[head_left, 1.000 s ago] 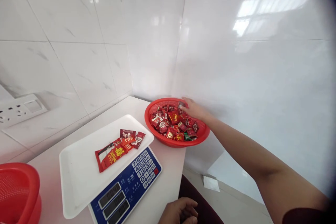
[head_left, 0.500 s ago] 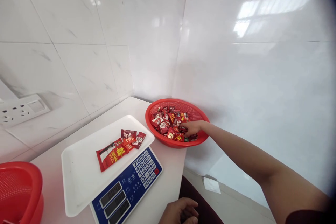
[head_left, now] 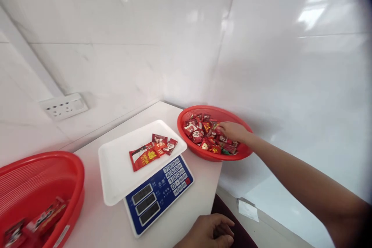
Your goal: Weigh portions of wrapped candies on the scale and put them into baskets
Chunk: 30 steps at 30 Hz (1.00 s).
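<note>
My right hand (head_left: 234,131) reaches into a red plastic basket (head_left: 214,109) of small, mostly red snack packets (head_left: 205,143). Its fingers are drawn together among the packets; whatever they pinch is not clear. Low in the view, my left hand (head_left: 210,231) is loosely curled near the table edge, with thumb and fingers apart and nothing visible in it. Between them and the wall stands a digital scale (head_left: 159,195) with a white tray (head_left: 116,180). One larger red packet (head_left: 143,157) and several small packets (head_left: 170,146) lie together on that tray.
A second red basket (head_left: 77,180) at the left holds several red packets (head_left: 48,215). The white table (head_left: 203,186) meets tiled walls at the corner. A power socket (head_left: 64,106) is fixed to the left wall. A whitish piece (head_left: 248,210) lies on the floor.
The view has swung left, bringing more of the left basket into sight. My right hand has shifted towards the far side within its basket. The packets on the tray look unchanged.
</note>
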### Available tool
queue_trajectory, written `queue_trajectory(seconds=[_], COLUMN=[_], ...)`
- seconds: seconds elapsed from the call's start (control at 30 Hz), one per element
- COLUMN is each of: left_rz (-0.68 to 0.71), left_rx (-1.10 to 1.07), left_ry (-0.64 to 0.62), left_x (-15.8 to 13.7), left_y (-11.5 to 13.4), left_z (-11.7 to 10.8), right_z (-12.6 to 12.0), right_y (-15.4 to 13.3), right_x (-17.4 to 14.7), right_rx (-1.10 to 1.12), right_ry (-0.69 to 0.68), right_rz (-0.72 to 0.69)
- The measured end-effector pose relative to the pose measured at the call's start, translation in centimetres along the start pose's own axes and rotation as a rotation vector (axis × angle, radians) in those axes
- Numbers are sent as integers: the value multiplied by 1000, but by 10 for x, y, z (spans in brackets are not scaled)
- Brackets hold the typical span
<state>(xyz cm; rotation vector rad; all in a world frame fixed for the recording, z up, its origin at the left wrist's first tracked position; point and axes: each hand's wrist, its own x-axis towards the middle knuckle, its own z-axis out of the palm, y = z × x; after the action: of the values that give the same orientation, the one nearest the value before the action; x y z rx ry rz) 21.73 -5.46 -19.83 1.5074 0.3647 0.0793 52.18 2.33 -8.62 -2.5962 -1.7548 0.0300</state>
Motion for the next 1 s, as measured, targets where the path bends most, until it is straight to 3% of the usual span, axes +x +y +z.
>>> queue_trajectory(seconds=[0.13, 0.23, 0.5, 0.63, 0.8, 0.9, 1.0], left_rz=[-54, -66, -5, 19, 39, 34, 31], left_rx=[7, 11, -5, 17, 51, 64, 42], left_ry=[5, -14, 24, 12, -18, -20, -26], left_x=[-7, -9, -4, -5, -5, -5, -5], left_y=[14, 17, 3, 4, 3, 3, 4], left_z=[-1, -1, 3, 4, 1, 0, 0], right_z=[-12, -25, -33, -25, -25, -31, -34], right_y=[-19, -48, -160, -191, -180, -156, -123], right_x=[4, 3, -9, -9, -14, -25, -37], right_rx=[166, 379, 465, 297, 287, 373, 406], right_ry=[153, 224, 44, 9, 90, 151, 225], right_rz=[-16, -73, -430, -401, -309, -269, -140])
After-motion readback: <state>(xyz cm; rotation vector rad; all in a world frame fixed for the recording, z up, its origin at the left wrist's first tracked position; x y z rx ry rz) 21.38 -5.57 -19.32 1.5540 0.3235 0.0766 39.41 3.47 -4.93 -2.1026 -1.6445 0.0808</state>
